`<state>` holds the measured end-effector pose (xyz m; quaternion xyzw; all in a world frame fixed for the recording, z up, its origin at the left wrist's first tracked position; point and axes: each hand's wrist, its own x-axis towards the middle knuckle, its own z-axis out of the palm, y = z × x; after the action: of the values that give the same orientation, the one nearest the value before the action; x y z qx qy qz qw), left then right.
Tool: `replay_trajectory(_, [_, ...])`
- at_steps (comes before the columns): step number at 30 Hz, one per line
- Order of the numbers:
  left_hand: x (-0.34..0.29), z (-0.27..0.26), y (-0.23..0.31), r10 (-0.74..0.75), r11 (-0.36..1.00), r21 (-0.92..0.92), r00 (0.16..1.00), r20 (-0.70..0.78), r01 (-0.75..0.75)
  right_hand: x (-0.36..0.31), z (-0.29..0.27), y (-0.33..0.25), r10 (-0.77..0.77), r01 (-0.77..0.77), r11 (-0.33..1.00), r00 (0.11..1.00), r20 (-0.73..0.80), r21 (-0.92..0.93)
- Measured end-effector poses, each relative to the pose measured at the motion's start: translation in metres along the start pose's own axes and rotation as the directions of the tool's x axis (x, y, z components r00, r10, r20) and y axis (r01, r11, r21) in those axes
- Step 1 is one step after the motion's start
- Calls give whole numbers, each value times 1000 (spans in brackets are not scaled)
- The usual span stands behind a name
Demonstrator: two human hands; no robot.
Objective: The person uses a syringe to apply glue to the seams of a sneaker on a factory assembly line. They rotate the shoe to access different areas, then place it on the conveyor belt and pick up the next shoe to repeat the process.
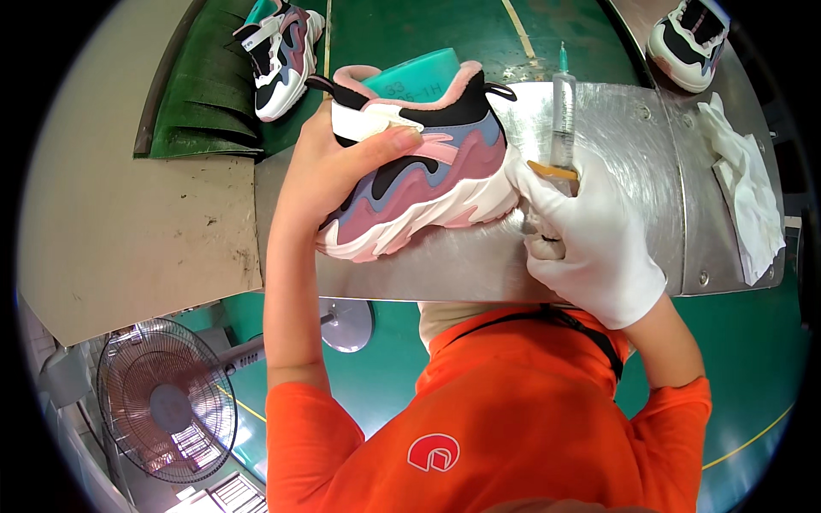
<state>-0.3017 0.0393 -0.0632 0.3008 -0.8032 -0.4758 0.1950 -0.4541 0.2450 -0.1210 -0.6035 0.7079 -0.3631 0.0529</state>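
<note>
My left hand (329, 162), bare, is closed round the toe end of a sneaker (466, 171), its thumb lying across the white strap. The shoe is pink, mauve, blue and black with a chunky white sole, and is tilted so its side shows. A teal shoe last (419, 75) fills its opening. My right hand (590, 235), in a white glove, grips a clear syringe (563, 120) with a green needle tip pointing away from me and an orange flange. The gloved fingertips are at the sneaker's heel; whether they press on it I cannot tell.
Under the shoe is a metal work surface (633, 205). Another sneaker (285, 60) lies at the far left by green flaps (201, 94); a third sneaker (691, 47) sits far right. A crumpled white cloth (744, 188) lies at right. A fan (167, 402) stands lower left.
</note>
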Motion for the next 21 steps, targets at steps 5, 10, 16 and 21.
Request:
replay_trajectory(5, [2, -7, -2, -64, 997, 45, 998, 6, 64, 2, 3, -1, -18, 18, 1000, 999, -39, -19])
replay_trajectory(10, [6, -6, 1, -76, 997, 10, 997, 30, 75, 1, 6, 0, 58, -58, 997, 998, 10, 54])
replay_trajectory(16, [7, -12, -4, -97, 995, -10, 995, 40, 97, 2, -7, 0, -67, 67, 998, 997, -24, -6])
replay_trajectory(21, [10, -10, -3, -91, 995, -42, 993, 75, 94, 4, 5, -2, -66, 62, 997, 996, -67, -53])
